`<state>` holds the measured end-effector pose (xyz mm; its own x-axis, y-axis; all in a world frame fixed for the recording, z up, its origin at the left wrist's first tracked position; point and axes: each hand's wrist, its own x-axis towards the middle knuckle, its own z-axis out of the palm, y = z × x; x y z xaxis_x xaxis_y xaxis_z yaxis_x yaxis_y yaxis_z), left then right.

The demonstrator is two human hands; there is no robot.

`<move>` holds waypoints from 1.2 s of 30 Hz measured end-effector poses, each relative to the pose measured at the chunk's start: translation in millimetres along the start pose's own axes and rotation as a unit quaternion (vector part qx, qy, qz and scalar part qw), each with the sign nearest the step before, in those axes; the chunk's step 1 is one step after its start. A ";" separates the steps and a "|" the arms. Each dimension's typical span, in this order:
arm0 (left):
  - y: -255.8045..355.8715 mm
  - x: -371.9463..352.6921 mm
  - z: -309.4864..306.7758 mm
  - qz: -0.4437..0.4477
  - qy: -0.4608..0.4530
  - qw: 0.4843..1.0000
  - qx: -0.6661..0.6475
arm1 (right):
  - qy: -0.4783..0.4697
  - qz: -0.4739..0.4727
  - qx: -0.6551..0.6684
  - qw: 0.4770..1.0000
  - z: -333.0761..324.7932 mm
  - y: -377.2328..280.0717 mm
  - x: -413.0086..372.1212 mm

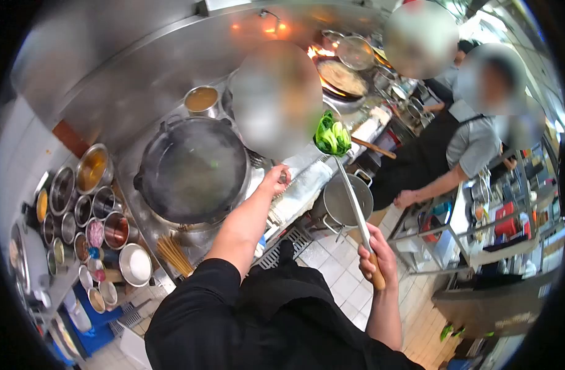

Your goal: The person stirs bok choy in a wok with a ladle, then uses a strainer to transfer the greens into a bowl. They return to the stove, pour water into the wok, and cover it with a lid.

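My right hand grips the wooden handle of a long metal ladle. The ladle's bowl is lifted and carries green leafy vegetables. My left hand is stretched forward to the stove's front edge, right of a large dark wok of steaming water. Its fingers are curled around something small at the stove edge; I cannot make out what it is.
Several metal seasoning bowls crowd the left counter, with a bamboo brush below the wok. A steel pot stands on the floor side. A second wok sits over flames further along. A person in an apron stands at the right by a rack.
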<state>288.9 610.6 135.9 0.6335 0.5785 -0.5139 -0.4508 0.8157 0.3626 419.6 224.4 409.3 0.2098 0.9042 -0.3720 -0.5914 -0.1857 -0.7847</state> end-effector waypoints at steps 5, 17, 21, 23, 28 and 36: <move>-18.5 22.0 -22.8 -0.015 0.132 0.991 0.034 | 0.071 -0.018 0.023 0.997 -21.2 21.4 -106.0; -10.5 26.7 -84.1 0.019 0.149 0.934 0.325 | 0.308 -0.067 0.147 0.937 -42.3 136.9 -383.9; -6.6 -5.5 -69.1 0.119 0.072 0.881 0.452 | 0.419 -0.106 0.211 0.877 -26.4 195.9 -479.2; -14.5 -12.2 -29.8 0.115 0.201 0.845 0.482 | 0.486 -0.138 0.230 0.832 -15.0 221.6 -521.0; -72.4 -43.5 19.4 0.164 0.204 0.840 0.475 | 0.612 -0.231 0.272 0.706 -19.5 285.6 -603.9; -177.2 -96.7 61.1 0.107 0.148 0.862 0.473 | 0.823 -0.204 0.209 0.488 -110.7 332.2 -711.2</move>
<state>345.9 410.2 168.8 0.3482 0.8037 -0.4825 0.2659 0.4089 0.8730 160.3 -522.9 358.3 0.5141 -0.7630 -0.3920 -0.2742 0.2868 -0.9179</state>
